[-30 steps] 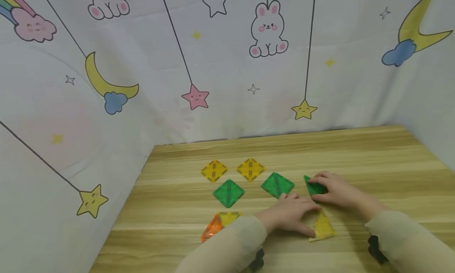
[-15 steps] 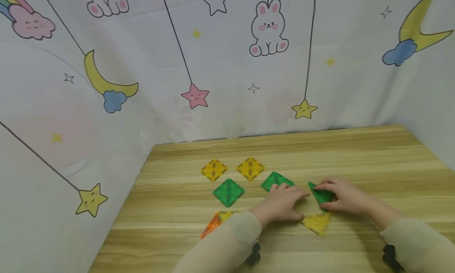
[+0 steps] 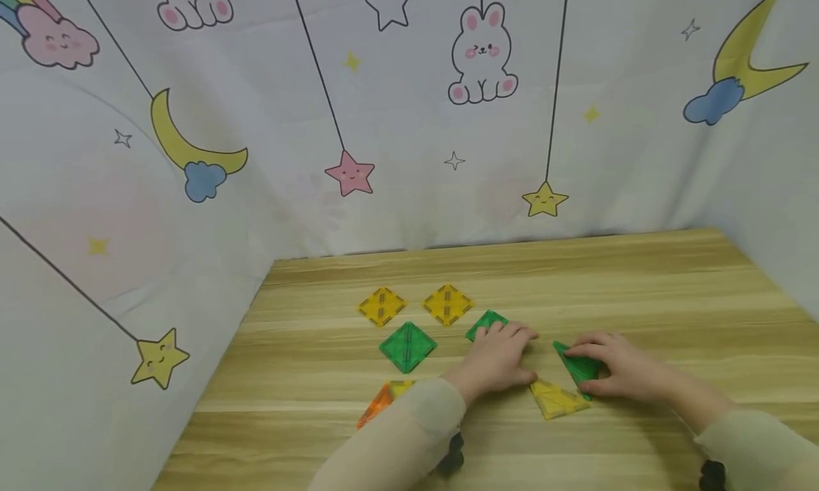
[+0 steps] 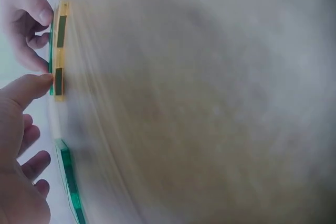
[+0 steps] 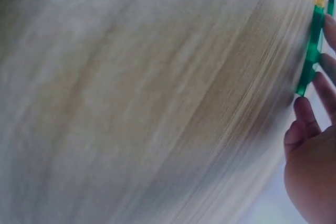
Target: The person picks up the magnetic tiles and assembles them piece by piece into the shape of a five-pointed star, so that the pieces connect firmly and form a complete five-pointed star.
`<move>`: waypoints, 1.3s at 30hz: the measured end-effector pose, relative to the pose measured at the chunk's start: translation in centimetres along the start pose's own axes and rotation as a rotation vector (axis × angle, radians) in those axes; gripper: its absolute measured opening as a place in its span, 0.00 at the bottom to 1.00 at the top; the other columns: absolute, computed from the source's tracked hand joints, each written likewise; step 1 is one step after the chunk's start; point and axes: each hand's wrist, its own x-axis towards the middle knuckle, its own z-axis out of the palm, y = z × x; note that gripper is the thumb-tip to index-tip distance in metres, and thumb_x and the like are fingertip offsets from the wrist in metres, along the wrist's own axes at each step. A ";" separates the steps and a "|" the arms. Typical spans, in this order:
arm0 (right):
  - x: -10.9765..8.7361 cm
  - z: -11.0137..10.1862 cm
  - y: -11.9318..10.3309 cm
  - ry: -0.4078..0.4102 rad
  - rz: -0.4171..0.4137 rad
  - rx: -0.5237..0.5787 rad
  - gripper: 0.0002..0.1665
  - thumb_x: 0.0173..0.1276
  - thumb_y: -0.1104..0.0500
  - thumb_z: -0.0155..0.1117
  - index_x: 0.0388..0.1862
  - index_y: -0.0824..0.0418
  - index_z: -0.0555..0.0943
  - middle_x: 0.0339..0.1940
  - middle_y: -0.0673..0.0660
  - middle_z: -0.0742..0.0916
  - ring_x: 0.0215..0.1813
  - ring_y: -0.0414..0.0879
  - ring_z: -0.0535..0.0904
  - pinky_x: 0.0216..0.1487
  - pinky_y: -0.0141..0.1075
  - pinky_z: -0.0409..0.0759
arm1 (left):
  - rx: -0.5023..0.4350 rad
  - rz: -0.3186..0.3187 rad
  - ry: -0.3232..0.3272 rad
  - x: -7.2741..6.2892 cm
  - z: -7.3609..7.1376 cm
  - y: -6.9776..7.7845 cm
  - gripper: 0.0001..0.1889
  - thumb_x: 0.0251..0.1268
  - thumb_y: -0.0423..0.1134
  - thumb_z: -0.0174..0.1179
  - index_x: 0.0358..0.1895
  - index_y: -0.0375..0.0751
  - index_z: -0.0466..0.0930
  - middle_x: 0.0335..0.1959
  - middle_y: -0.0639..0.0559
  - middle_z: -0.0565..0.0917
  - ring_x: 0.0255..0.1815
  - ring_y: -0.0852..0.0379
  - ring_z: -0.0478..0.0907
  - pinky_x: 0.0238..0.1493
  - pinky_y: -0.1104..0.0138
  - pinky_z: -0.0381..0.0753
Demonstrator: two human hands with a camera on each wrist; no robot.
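Bench (image 3: 652, 278): orange triangle (image 3: 376, 407), partly behind sleeve (image 3: 409, 427) | left yellow diamond (image 3: 382, 306), green diamond (image 3: 407, 347), right yellow diamond (image 3: 447, 305) look done | left hand (image 3: 498, 357), fingers apart, thumb touching yellow triangle (image 3: 557, 400) | green triangle (image 3: 576, 365) beside it, clamped in right hand's (image 3: 621, 367) fingers; these two look not yet paired

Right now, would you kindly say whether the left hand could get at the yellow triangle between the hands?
Most likely yes: the left hand is right at one corner of the yellow triangle, with nothing between them. The right hand holds a green triangle by the other end.
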 end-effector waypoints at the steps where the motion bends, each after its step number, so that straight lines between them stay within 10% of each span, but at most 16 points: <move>1: 0.0 0.0 -0.1 -0.003 0.006 0.009 0.31 0.58 0.42 0.67 0.55 0.59 0.78 0.53 0.59 0.77 0.53 0.61 0.71 0.45 0.55 0.73 | -0.018 -0.004 0.003 -0.1 0.0 0.1 0.32 0.55 0.62 0.61 0.63 0.59 0.67 0.61 0.64 0.68 0.56 0.60 0.64 0.48 0.66 0.62; 13: -0.1 -0.1 -0.1 0.008 0.013 0.003 0.31 0.57 0.42 0.68 0.54 0.59 0.79 0.52 0.58 0.77 0.52 0.60 0.71 0.45 0.54 0.73 | -0.121 -0.055 -0.030 -1.5 -0.1 2.1 0.23 0.49 0.66 0.63 0.39 0.54 0.74 0.34 0.66 0.71 0.36 0.66 0.66 0.36 0.70 0.61; 39: 0.4 1.6 -1.7 0.033 -0.071 0.054 0.38 0.56 0.40 0.68 0.58 0.64 0.75 0.50 0.52 0.76 0.49 0.46 0.72 0.45 0.39 0.74 | -0.120 0.021 -0.057 -1.1 0.2 0.7 0.20 0.59 0.50 0.63 0.56 0.61 0.77 0.54 0.70 0.75 0.47 0.64 0.67 0.40 0.68 0.59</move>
